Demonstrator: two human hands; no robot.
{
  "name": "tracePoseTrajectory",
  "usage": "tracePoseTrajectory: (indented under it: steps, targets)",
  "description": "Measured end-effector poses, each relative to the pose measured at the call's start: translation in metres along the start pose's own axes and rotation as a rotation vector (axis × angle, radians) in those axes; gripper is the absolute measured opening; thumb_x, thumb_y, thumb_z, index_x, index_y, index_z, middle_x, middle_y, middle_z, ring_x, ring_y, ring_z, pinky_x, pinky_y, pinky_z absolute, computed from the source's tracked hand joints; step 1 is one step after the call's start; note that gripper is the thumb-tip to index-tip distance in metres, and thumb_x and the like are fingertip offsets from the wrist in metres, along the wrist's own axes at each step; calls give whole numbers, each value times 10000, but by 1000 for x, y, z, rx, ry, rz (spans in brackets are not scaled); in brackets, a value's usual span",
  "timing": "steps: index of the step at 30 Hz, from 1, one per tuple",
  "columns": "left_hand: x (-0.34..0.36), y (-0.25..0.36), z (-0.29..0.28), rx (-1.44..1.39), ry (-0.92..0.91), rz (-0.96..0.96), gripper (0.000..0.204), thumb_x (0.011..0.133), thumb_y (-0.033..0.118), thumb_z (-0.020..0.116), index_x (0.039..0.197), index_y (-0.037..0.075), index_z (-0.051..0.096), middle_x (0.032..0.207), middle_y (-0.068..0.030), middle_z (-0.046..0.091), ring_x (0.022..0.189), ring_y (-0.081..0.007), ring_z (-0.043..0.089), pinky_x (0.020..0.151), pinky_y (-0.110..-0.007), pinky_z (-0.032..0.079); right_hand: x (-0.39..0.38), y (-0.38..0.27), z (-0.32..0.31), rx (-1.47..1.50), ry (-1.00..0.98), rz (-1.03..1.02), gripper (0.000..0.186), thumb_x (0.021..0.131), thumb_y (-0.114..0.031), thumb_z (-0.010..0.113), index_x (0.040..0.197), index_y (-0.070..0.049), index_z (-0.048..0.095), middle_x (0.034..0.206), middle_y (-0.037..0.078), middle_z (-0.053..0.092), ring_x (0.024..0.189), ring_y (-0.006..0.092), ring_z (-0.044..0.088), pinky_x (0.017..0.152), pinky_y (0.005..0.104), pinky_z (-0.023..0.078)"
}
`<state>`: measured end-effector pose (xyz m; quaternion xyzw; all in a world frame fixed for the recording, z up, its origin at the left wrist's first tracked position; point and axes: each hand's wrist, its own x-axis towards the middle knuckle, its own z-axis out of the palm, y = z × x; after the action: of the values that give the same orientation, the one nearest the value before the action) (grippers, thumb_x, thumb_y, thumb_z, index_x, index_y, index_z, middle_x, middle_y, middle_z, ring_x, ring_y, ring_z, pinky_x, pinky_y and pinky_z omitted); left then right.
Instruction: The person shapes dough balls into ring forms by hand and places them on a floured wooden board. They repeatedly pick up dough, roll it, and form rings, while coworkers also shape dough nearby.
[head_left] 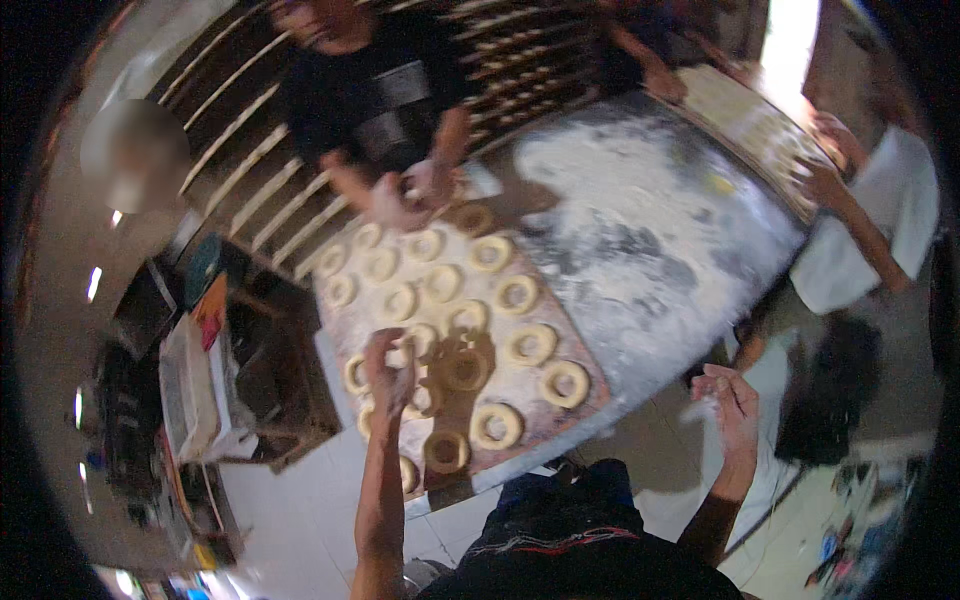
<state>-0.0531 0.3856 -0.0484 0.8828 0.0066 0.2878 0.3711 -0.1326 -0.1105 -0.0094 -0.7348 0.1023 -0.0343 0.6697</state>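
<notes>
My left hand (390,370) is over the floured board (555,330) among pale dough rings (495,425), its fingers blurred, loosely bent and apart, with no held item visible. My right hand (730,400) is off the board's right side, beyond the metal table edge, fingers half-curled and apart, empty and dusted white. Several rings lie in loose rows on the board, some in the shadow around my left hand. Across the board, a person in a dark shirt has both hands (410,200) together at its far edge, around something I cannot make out.
A flour-covered metal tabletop (650,260) adjoins the board on the right. Other people's hands (815,180) are at a long tray (740,120) at the back right. A slatted rack (240,150) stands behind, and a wooden stand with a pale bin (195,390) is at left.
</notes>
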Motion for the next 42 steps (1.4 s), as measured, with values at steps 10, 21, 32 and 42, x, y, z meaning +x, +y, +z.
tracePoseTrajectory:
  steps: [10, 21, 32, 42]
  targets:
    - [-121, 272, 114, -1095, -685, -441, 627, 839, 71, 629, 1401, 8, 360, 1291, -146, 516, 1126, -211, 536, 968, -353, 436, -51, -32, 39, 1600, -321, -44, 683, 907, -706, 249, 1471, -325, 306, 1506, 225, 283, 1426, 345, 190, 1160, 506, 105]
    - [-217, 346, 158, -1193, -956, -515, 369, 950, 230, 517, 1261, 49, 436, 1176, -95, 540, 940, -204, 576, 837, -342, 482, -123, 27, 5, 746, -71, -313, 790, 962, -344, 519, 1519, -170, -12, 1412, 130, 410, 1139, 176, 457, 1011, 330, 338]
    - [-243, 379, 213, -1200, -1119, -928, 434, 924, 463, 551, 674, 111, 580, 683, -65, 596, 671, -222, 570, 653, -388, 468, -230, 117, -80, -539, 133, -546, 463, 929, -334, 562, 1356, -177, 481, 1284, 152, 558, 1182, 295, 521, 1036, 479, 334]
    - [-298, 244, 172, -220, -1217, 176, 391, 882, 289, 640, 1149, 9, 584, 1059, -111, 641, 1088, -291, 541, 914, -411, 435, -516, 484, -146, -385, 938, 1053, 523, 607, -541, 778, 813, -64, 723, 873, 146, 696, 850, 348, 667, 769, 453, 533]
